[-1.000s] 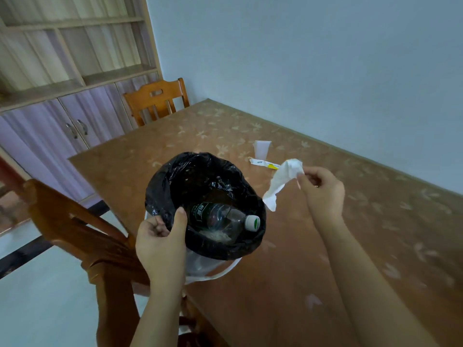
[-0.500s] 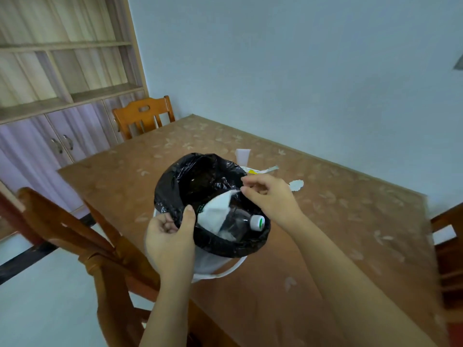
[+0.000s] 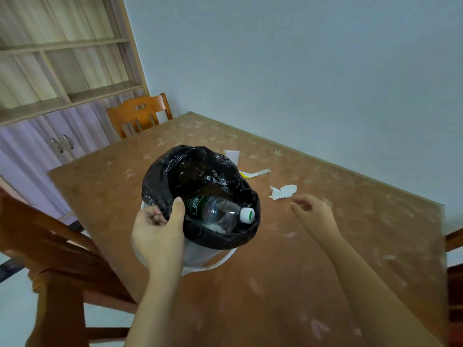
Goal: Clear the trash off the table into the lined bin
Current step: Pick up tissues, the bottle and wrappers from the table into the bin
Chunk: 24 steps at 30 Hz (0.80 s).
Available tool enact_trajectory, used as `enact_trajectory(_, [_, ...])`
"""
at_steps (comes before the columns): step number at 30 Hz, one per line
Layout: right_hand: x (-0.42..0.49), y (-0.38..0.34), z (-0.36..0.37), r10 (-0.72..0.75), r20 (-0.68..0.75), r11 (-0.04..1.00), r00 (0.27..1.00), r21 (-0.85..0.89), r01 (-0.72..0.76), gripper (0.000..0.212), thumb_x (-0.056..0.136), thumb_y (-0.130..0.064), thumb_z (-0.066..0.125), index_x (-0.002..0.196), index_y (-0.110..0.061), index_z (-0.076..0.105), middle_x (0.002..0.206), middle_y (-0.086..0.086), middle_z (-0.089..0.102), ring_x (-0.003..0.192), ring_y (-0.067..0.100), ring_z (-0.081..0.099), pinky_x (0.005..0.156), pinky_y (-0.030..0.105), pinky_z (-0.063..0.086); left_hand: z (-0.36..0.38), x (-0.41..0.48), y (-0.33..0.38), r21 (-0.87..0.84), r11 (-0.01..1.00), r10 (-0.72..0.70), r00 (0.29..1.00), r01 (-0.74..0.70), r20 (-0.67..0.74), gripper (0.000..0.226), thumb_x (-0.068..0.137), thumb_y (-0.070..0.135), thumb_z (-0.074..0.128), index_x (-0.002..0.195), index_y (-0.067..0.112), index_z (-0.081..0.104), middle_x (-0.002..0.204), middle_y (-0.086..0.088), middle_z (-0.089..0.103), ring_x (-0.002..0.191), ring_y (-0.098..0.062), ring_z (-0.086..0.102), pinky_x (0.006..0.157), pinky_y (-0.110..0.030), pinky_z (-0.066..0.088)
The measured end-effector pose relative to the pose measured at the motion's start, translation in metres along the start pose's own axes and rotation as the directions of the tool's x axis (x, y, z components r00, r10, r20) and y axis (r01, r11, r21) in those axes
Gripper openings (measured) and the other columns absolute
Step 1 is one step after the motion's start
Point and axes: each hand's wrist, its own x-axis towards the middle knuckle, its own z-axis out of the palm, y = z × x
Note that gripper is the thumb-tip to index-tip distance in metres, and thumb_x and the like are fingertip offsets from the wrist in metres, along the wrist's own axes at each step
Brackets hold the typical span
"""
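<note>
A white bin with a black liner [image 3: 180, 171] is held over the near left part of the brown table [image 3: 325, 246]. My left hand [image 3: 160, 231] grips the bin's near rim, thumb inside the liner. Inside lies a clear plastic bottle [image 3: 220, 211] with a green label and white cap. My right hand [image 3: 313, 214] hovers over the table to the right of the bin, fingers apart and holding nothing. Just beyond its fingertips lies a torn white paper scrap [image 3: 283, 192]. Farther back lie a white and yellow wrapper strip [image 3: 255, 173] and a small white paper cup [image 3: 232, 154], partly hidden behind the bin.
A wooden chair [image 3: 139, 116] stands at the table's far left end, and another chair [image 3: 57, 259] is close at my left. A shelf unit with cabinet doors [image 3: 60, 144] fills the left wall. Part of a third chair [image 3: 454, 271] shows at the right edge.
The white tissue that my right hand carried went into the bin. The hand then left the bin and moved right, toward the paper scrap. My left hand kept its grip on the rim.
</note>
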Motion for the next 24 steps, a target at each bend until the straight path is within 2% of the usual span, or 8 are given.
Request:
enact_trajectory(4, [0.029,0.035,0.011,0.052,0.004,0.999,0.999,-0.005,-0.052,0.014,0.083,-0.019,0.059,0.096,-0.02,0.065,0.094,-0.004,0.065,0.079,0.009,0.057,0.062,0.019,0.039,0.035,0.009,-0.01,0.041,0.999,-0.009,1.0,0.009,-0.004,0.039,0.065,0.05,0.064,0.061,0.023,0.035,0.057,0.004,0.034,0.051,-0.015,0.031,0.056,-0.036,0.032])
enact_trajectory(7, [0.054,0.056,0.023,0.079,0.03,0.997,0.996,-0.01,-0.078,0.015,0.082,-0.019,0.059,0.095,-0.021,0.065,0.092,-0.005,0.065,0.078,0.009,0.057,0.062,0.02,0.038,0.064,0.022,-0.017,0.06,0.998,-0.007,1.0,0.008,-0.016,0.039,0.062,0.052,0.063,0.061,0.023,0.037,0.057,0.005,0.036,0.051,-0.015,0.033,0.057,-0.038,0.034])
enact_trajectory(11, [0.097,0.086,0.036,0.133,0.049,0.991,0.99,-0.014,-0.133,0.015,0.081,-0.02,0.06,0.095,-0.022,0.065,0.093,-0.005,0.065,0.079,0.009,0.058,0.064,0.02,0.039,0.108,0.041,-0.031,0.089,0.996,0.028,1.0,-0.028,0.004,0.041,0.063,0.052,0.062,0.059,0.023,0.034,0.055,0.006,0.033,0.046,-0.008,0.029,0.052,-0.033,0.03])
enact_trajectory(15, [0.147,0.113,0.055,0.167,0.038,0.985,0.985,-0.038,-0.165,0.02,0.081,-0.02,0.06,0.1,-0.018,0.064,0.101,0.001,0.064,0.084,0.012,0.056,0.072,0.024,0.037,0.146,0.064,-0.042,0.1,0.992,0.072,0.997,-0.074,0.025,0.038,0.068,0.048,0.064,0.06,0.024,0.035,0.056,0.005,0.034,0.047,-0.01,0.032,0.051,-0.028,0.031])
enact_trajectory(19, [0.182,0.14,0.076,0.185,0.037,0.981,0.982,-0.063,-0.182,0.021,0.082,-0.018,0.06,0.102,-0.015,0.063,0.107,0.004,0.063,0.086,0.014,0.053,0.076,0.027,0.036,0.176,0.076,-0.052,0.052,0.991,0.119,0.991,-0.122,0.061,0.033,0.075,0.036,0.067,0.065,0.023,0.039,0.058,0.007,0.036,0.042,0.001,0.035,0.045,-0.01,0.03])
enact_trajectory(24, [0.205,0.166,0.099,0.156,0.038,0.975,0.987,-0.164,-0.148,0.019,0.08,-0.01,0.058,0.098,-0.01,0.064,0.102,0.011,0.063,0.08,0.018,0.051,0.071,0.03,0.037,0.187,0.086,-0.061,-0.012,0.993,0.118,0.99,-0.117,0.083,0.03,0.074,0.036,0.068,0.067,0.024,0.042,0.06,0.007,0.036,0.047,0.001,0.035,0.049,-0.013,0.035])
